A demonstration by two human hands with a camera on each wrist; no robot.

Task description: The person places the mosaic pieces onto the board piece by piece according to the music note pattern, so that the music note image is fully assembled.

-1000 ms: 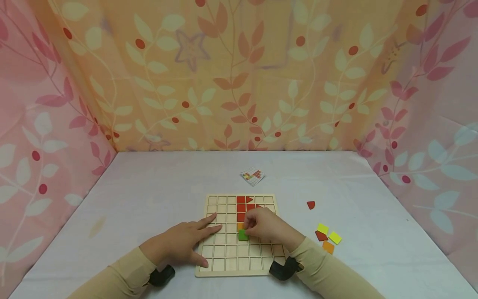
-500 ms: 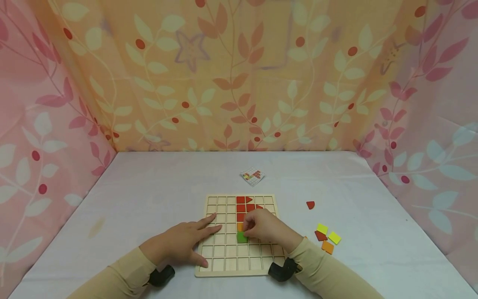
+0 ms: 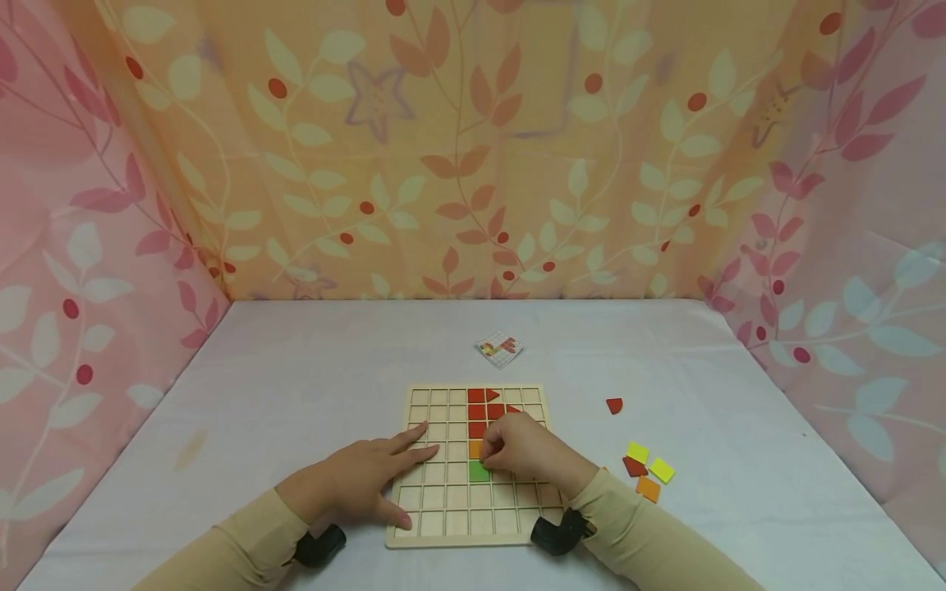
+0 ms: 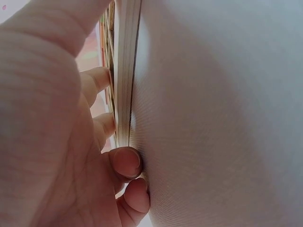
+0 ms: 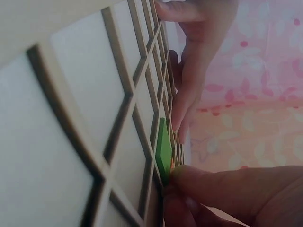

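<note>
A wooden grid board [image 3: 473, 541] lies in front of me. My left hand [image 3: 353, 480] rests on its left side with fingers spread; the left wrist view shows two fingertips [image 4: 127, 161] down beside the board's edge, by the tablecloth. My right hand [image 3: 528, 443] pinches a green square tile [image 3: 479, 471] at its right edge, over a cell in the middle of the board. The right wrist view shows the tile [image 5: 163, 149] slightly tilted against the grid ridges. Above it in the same column are an orange tile [image 3: 475, 449] and red square tiles [image 3: 476, 413], partly covered by the right hand.
Right of the board lie loose tiles: a red quarter-round [image 3: 615, 405], two yellow squares [image 3: 662, 470], a red piece [image 3: 634, 466] and an orange square [image 3: 648, 489]. A small pattern card [image 3: 499, 349] lies behind the board. Patterned curtains [image 3: 473, 164] enclose the table.
The green tile has shifted slightly toward me and to the left, lining up with its cell below the orange tile. My right hand moved a little with it; the left hand stayed put.
</note>
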